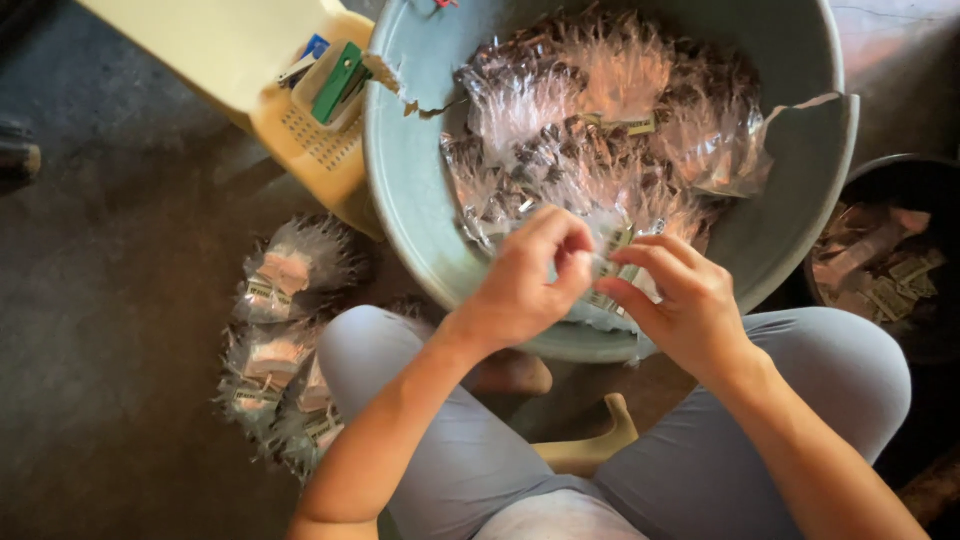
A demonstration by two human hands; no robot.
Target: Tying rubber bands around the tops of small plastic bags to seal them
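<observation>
I pinch a small clear packet [612,262] between my left hand [525,285] and right hand [680,300], over the grey basin's [400,180] near rim.

Warm dim light, glare on packets [600,110], dark corners, slight blur.

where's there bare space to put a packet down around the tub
Bare floor lies left of the bundled packets. Inside the grey tub, only its left wall and the right wall strip are bare. Crowded: the packet heap, where the left hand and right hand meet.
</observation>
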